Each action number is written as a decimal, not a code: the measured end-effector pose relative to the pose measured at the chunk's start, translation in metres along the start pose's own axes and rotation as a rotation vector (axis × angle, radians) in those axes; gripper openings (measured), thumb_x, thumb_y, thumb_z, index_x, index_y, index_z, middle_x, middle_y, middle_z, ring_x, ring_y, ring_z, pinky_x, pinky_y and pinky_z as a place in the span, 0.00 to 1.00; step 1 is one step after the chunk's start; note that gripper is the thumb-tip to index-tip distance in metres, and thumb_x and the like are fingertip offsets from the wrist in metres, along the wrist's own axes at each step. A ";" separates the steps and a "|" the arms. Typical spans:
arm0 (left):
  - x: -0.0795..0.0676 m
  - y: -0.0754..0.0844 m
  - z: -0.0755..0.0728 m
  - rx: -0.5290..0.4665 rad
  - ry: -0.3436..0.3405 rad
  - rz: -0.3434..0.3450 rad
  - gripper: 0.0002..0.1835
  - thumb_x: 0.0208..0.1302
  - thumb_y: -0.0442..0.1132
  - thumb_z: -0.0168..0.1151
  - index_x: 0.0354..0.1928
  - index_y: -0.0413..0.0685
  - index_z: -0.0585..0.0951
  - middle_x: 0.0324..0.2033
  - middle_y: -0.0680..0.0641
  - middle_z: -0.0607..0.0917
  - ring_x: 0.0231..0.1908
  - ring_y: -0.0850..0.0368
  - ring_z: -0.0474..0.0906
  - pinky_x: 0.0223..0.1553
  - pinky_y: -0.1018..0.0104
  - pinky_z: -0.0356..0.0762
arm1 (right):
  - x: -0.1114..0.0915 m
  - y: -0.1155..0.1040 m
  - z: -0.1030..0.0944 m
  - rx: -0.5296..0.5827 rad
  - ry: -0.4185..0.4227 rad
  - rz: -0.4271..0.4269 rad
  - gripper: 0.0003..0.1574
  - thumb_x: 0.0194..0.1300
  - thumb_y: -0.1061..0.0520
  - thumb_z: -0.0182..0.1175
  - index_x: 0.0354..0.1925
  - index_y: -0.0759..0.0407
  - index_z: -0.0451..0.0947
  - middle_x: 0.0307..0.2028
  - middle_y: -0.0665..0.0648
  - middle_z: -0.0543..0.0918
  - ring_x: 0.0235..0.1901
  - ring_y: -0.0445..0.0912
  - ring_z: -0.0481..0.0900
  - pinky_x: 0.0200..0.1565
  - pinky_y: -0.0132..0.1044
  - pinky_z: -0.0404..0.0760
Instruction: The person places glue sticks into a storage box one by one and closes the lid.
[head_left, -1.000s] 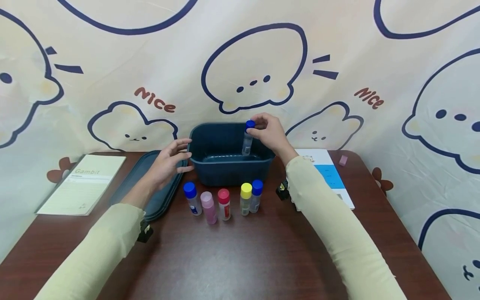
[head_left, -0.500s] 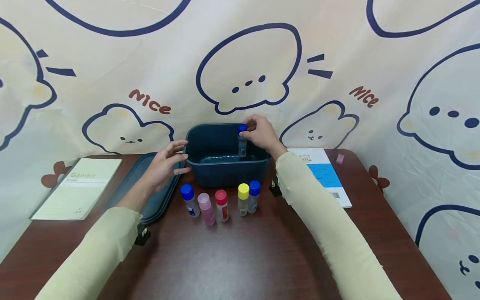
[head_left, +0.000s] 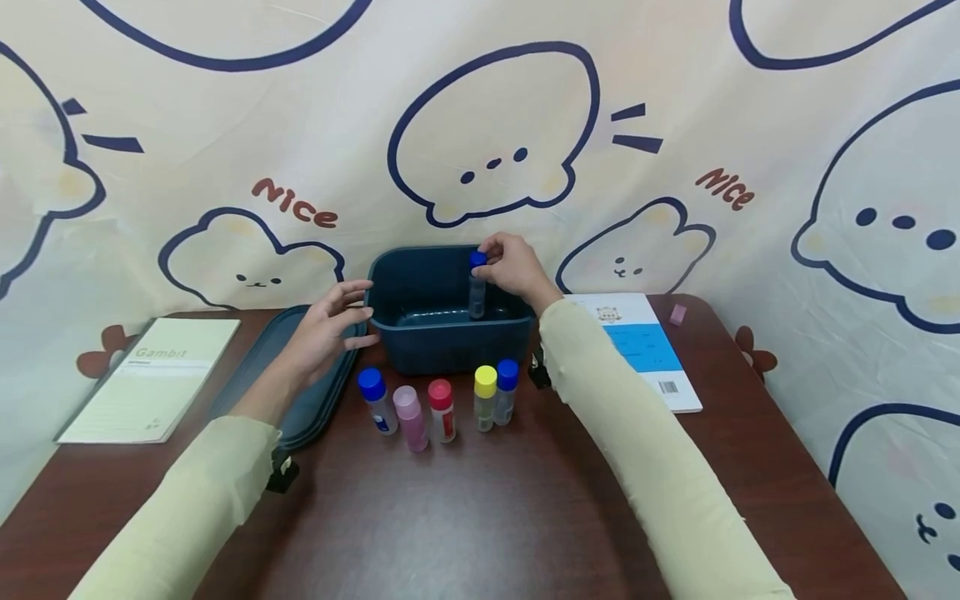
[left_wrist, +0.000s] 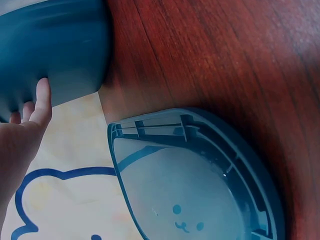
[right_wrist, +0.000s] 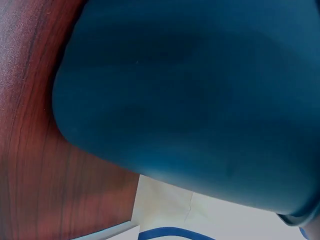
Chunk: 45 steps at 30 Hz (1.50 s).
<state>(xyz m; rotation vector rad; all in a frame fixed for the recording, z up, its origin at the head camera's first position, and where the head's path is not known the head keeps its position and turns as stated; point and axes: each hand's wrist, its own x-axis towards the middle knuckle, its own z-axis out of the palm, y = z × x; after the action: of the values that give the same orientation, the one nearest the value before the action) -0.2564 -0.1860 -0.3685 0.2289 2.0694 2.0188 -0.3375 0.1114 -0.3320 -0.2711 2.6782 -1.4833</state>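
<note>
My right hand (head_left: 516,268) pinches a small clear bottle (head_left: 477,298) by its blue cap. It holds the bottle upright inside the dark teal bin (head_left: 453,346), toward the right. My left hand (head_left: 322,333) has its fingers spread against the bin's left side; in the left wrist view, a fingertip (left_wrist: 43,90) lies at the bin wall. In front of the bin stand several small bottles: one blue-capped (head_left: 379,410), one pink (head_left: 412,425), one red-capped (head_left: 444,417), one yellow-capped (head_left: 485,408) and another blue-capped (head_left: 506,400). The bin wall (right_wrist: 175,110) fills most of the right wrist view.
A teal lid (head_left: 262,367) lies on the brown table (head_left: 480,517) beneath my left forearm. Left of it is a pale notebook (head_left: 153,383). A white and blue booklet (head_left: 643,346) and a small pink block (head_left: 677,314) lie at right. A printed cloth (head_left: 495,125) hangs behind.
My right hand has shifted slightly left and lowered the blue-capped bottle a little deeper into the bin. My left hand stays at the bin's side. The head view has shifted slightly.
</note>
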 end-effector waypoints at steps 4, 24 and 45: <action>0.000 0.000 -0.001 -0.010 0.004 0.000 0.28 0.79 0.38 0.48 0.76 0.46 0.57 0.76 0.40 0.50 0.72 0.41 0.50 0.62 0.42 0.71 | 0.002 -0.002 0.002 -0.027 -0.001 0.011 0.19 0.67 0.64 0.67 0.54 0.64 0.75 0.50 0.62 0.77 0.49 0.53 0.74 0.54 0.42 0.79; 0.000 0.000 0.001 -0.001 0.012 -0.003 0.28 0.79 0.38 0.49 0.76 0.46 0.58 0.76 0.40 0.52 0.71 0.41 0.52 0.61 0.44 0.74 | 0.005 0.001 0.004 -0.029 0.031 0.082 0.21 0.68 0.63 0.65 0.58 0.63 0.75 0.56 0.62 0.77 0.55 0.55 0.74 0.61 0.44 0.76; -0.001 0.000 0.001 -0.004 0.016 -0.006 0.27 0.79 0.38 0.49 0.76 0.46 0.59 0.76 0.39 0.53 0.71 0.41 0.52 0.61 0.43 0.73 | -0.001 -0.007 -0.006 0.008 0.054 0.022 0.19 0.69 0.65 0.64 0.57 0.65 0.77 0.55 0.62 0.79 0.54 0.54 0.76 0.61 0.43 0.77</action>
<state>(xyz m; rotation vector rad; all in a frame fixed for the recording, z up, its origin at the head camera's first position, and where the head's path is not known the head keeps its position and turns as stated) -0.2555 -0.1851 -0.3684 0.2060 2.0734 2.0278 -0.3367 0.1127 -0.3233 -0.2034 2.7065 -1.5170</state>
